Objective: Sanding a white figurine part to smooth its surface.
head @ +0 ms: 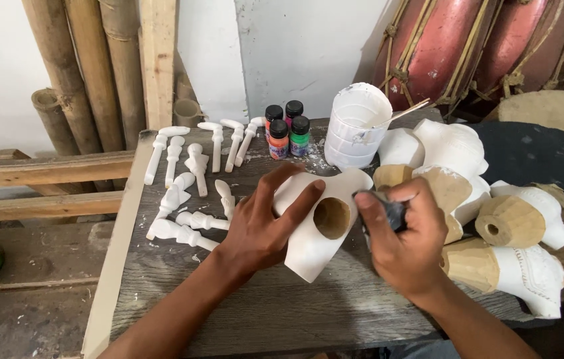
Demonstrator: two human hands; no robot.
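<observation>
A white carved body (315, 229) with 1 round bare-wood hole lies tilted on the grey plank; a dark pad (388, 209) touches its edge.

Illumination is soft, even daylight with no glare; the white wall (308, 46) reads bright. Shadows beneath the hands on the table (282, 306) are faint and diffuse. Focus is sharp centrally, with mild wide-angle stretching at frame edges.

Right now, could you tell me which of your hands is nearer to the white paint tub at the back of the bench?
The right hand, though neither touches the white paint tub. The right is just below it, gripping a dark pad; the left hand is lower-left, on the white carved piece.
</observation>
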